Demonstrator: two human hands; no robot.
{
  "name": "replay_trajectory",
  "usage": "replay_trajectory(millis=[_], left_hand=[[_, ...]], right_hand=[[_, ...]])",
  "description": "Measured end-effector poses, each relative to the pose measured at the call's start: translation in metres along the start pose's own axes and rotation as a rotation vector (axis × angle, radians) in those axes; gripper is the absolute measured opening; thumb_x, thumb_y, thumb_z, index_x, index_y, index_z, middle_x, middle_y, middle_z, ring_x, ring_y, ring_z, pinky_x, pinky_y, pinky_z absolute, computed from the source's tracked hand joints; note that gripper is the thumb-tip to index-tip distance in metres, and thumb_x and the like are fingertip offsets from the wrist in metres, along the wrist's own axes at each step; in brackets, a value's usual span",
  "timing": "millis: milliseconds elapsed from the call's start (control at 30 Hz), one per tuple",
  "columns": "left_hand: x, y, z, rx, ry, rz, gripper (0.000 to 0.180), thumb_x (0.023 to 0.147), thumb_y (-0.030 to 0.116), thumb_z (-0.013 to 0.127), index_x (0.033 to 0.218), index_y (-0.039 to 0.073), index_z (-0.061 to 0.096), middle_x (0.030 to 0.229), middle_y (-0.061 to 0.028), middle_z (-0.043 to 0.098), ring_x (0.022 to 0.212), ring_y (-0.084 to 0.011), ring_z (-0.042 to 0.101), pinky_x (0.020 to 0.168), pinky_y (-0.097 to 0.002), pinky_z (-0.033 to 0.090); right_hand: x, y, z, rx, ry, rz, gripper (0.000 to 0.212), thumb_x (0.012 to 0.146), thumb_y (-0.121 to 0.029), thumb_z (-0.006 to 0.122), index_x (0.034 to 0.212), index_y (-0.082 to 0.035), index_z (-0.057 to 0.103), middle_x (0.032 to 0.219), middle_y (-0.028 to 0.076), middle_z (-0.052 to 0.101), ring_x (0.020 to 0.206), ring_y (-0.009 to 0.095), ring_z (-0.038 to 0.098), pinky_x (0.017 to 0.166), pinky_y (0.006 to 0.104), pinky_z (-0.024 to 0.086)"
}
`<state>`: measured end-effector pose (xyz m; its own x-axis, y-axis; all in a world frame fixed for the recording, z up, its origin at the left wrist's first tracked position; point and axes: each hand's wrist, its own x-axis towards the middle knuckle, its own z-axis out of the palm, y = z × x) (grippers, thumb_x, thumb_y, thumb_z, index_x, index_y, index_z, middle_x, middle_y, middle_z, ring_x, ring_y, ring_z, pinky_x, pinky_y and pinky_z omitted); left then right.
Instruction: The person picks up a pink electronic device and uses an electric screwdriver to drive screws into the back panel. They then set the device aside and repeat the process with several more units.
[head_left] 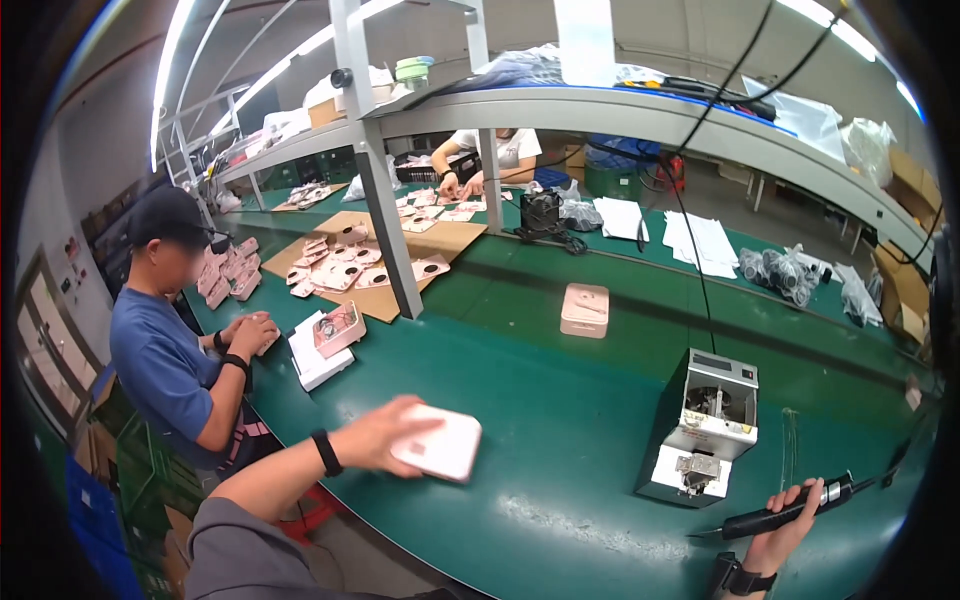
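My left hand (378,440) grips a pale pink, rounded-square plastic casing (446,446) by its left side, above the green worktop. Motion blurs the casing a little, and its underside is hidden. At the lower right, my right hand (780,535) is wrapped round a black electric screwdriver (752,523), whose thin bit points left. Just beyond that hand stands a screw feeder (706,420), a boxy grey machine with an open top. Another pink casing (585,312) lies farther off on the green surface, apart from both hands.
At left a co-worker (165,350) holds a small part beside a white box (318,362) and an open pink casing (338,328). Pink parts cover a cardboard sheet (450,240). A metal post (385,220) supports the overhead shelf (620,115). Black cables hang at right.
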<state>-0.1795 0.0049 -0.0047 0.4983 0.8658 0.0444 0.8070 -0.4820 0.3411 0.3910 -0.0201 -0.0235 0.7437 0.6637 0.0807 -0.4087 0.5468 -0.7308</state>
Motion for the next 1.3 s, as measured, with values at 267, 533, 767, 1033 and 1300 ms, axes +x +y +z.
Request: replay_trajectory(millis=[267,533,767,1033,1300], left_hand=[[0.055,0.127,0.085,-0.273,0.043,0.558,0.073,0.076,0.027,0.080,0.140,0.016,0.047,0.147,-0.0277,0.028,0.127,-0.0462,0.043,0.103,-0.0481,0.044],[0.081,0.164,0.118,-0.452,-0.026,0.620,0.082,0.067,0.021,0.082,0.141,0.015,0.047,0.147,-0.0287,0.025,0.123,-0.0443,0.044,0.101,-0.0487,0.043],[0.089,0.156,0.113,-0.619,0.005,0.589,0.061,0.081,0.029,0.075,0.138,0.023,0.053,0.126,-0.0239,0.051,0.116,-0.0418,0.051,0.096,-0.0451,0.047],[0.109,0.154,0.094,-0.344,-0.087,0.453,0.074,0.068,0.021,0.083,0.136,0.026,0.054,0.123,-0.0211,0.046,0.101,-0.0382,0.060,0.087,-0.0428,0.053],[0.106,0.154,0.098,-0.305,-0.016,0.424,0.078,0.067,0.020,0.084,0.138,0.027,0.053,0.123,-0.0210,0.046,0.100,-0.0376,0.060,0.085,-0.0426,0.054]], right_hand=[[-0.052,-0.004,0.038,-0.272,-0.286,-0.266,0.022,0.099,-0.019,0.053,0.115,-0.006,0.044,0.071,0.001,0.045,0.057,0.010,0.044,0.056,0.0254,0.041],[-0.067,-0.027,0.047,-0.453,-0.320,-0.257,0.020,0.095,-0.019,0.059,0.109,-0.008,0.051,0.073,0.004,0.051,0.060,0.014,0.047,0.057,0.0308,0.044],[-0.041,-0.033,0.062,-0.375,-0.336,-0.046,0.032,0.099,-0.024,0.056,0.073,-0.014,0.041,0.061,-0.004,0.030,0.051,0.008,0.029,0.048,0.0256,0.027],[-0.046,-0.038,0.153,-0.354,-0.580,-0.221,0.021,0.093,-0.021,0.060,0.084,-0.003,0.057,0.063,0.005,0.053,0.050,0.017,0.051,0.054,0.0352,0.045],[-0.043,-0.009,0.150,-0.537,-0.561,-0.179,0.023,0.095,-0.028,0.056,0.096,-0.005,0.054,0.068,0.003,0.049,0.055,0.016,0.046,0.059,0.0347,0.042]])
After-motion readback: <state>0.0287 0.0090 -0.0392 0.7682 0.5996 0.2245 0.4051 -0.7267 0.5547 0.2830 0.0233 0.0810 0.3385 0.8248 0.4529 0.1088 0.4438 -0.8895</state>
